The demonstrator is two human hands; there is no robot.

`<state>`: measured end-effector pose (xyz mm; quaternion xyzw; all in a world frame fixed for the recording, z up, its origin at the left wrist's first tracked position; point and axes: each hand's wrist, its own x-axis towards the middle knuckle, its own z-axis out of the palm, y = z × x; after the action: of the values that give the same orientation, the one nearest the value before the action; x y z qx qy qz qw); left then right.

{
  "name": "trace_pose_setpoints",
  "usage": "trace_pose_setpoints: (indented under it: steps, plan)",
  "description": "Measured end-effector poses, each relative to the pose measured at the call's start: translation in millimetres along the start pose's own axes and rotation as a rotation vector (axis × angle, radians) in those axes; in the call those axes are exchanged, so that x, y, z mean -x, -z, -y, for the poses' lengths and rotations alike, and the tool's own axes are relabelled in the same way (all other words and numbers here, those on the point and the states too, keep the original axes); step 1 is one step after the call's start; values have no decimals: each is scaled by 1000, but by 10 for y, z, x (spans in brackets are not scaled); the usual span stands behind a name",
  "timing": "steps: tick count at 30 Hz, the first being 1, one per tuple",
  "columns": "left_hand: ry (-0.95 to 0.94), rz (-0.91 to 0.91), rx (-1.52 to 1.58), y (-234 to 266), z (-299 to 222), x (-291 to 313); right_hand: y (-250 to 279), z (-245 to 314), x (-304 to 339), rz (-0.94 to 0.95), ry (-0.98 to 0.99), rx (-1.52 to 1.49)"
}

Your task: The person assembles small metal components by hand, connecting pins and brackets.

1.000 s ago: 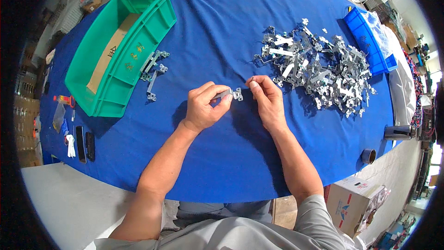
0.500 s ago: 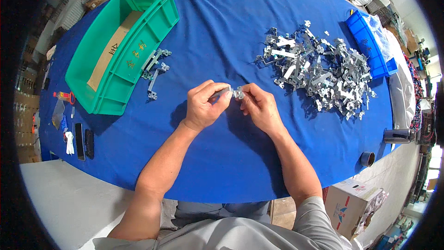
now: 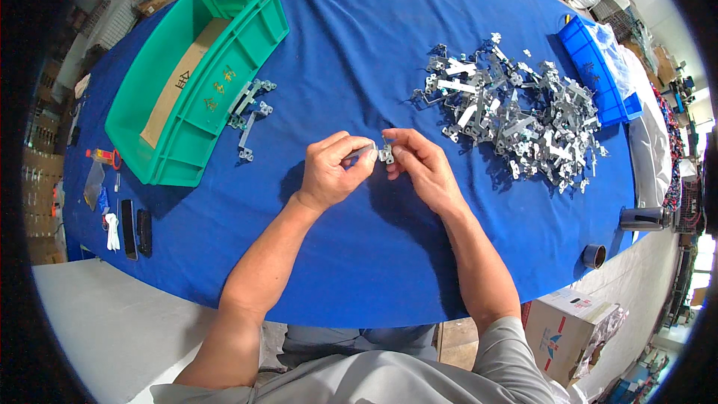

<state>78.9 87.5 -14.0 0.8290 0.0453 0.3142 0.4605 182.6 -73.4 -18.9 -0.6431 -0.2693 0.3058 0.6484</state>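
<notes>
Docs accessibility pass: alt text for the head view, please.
A person's left hand pinches a small metal bracket over a blue cloth, the right hand close at its other end. A large pile of similar metal parts lies to the right. To the left stands a green bin, a few more parts beside it.

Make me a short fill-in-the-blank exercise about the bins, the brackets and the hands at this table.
1. The bin with a strip of cardboard inside is coloured ____.
2. The big heap of brackets lies on the person's ____ side.
3. The small bracket is gripped by the ____ hand, with the right hand close to its free end.
4. The cloth covering the table is coloured ____.

Missing words: green; right; left; blue.
</notes>
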Motion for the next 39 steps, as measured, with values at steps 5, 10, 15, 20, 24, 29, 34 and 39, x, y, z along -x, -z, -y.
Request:
trace_pose_setpoints:
  steps: [5,10,15,20,24,29,34,39]
  plan:
    - [-27,62,-34,-5,8,11,6,-7,5,52,-26,-56]
    - [-62,92,-71,12,-16,6,-18,-86,-5,-46,67,-39]
    - [-94,-37,-46,-4,9,14,30,-55,-13,-133,-22,-172]
    - [-61,-71,-10,22,19,23,-29,27,19,-37,-27,240]
    - [-47,-62,-1,17,8,17,-27,30,32,-26,48,292]
    - [-19,-11,4,10,4,-1,7,12,18,14,-67,135]
    - [-40,3,-16,-7,40,25,30,60,3,45,-49,-21]
    - [-63,50,-44,-18,1,11,27,-59,-9,47,7,-72]
